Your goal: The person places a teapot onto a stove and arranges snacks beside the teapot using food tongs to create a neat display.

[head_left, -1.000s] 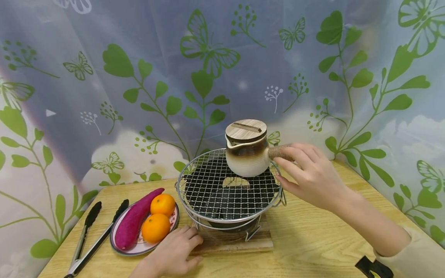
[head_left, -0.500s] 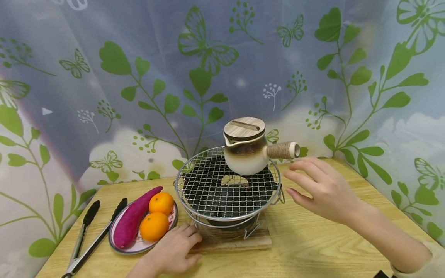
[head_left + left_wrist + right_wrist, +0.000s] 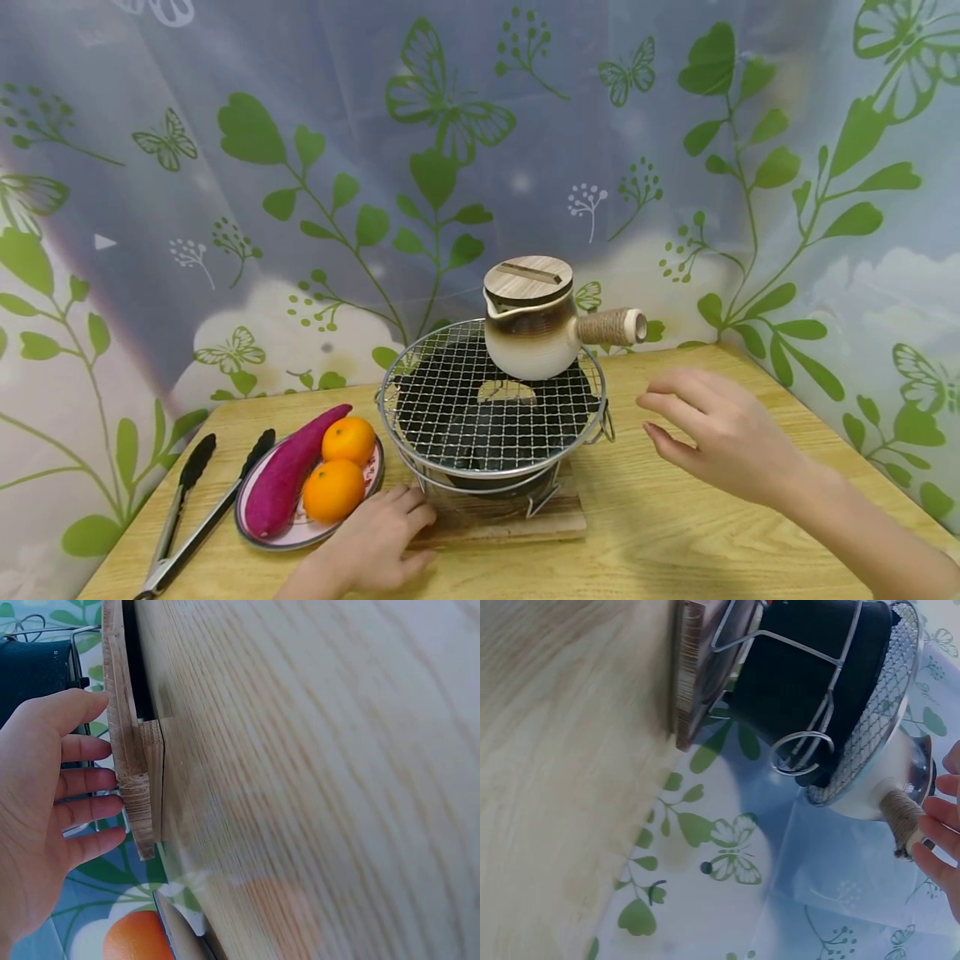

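Observation:
A cream-and-brown teapot [image 3: 532, 342] with a wooden lid [image 3: 528, 278] stands at the back right of a round wire grill rack [image 3: 480, 442]. Its twine-wrapped handle [image 3: 606, 327] points right. My right hand [image 3: 720, 433] is in the air right of the grill, apart from the handle, fingers relaxed and holding nothing. Under the grill lies a wooden board [image 3: 517, 530]. In the left wrist view, the fingertips of my left hand [image 3: 45, 802] rest at the edge of that board [image 3: 135, 802], fingers relaxed and extended.
Left of the grill, an oval plate [image 3: 288, 546] bears a purple sweet potato [image 3: 288, 483] and two oranges [image 3: 333, 490]. Metal tongs [image 3: 180, 537] with black tips lie spread at the table's left. A patterned curtain [image 3: 330, 167] hangs behind the table [image 3: 660, 533].
My right hand has let go of the teapot's handle and moved right and down, away from it. The teapot stays on the rack. My left hand has not moved.

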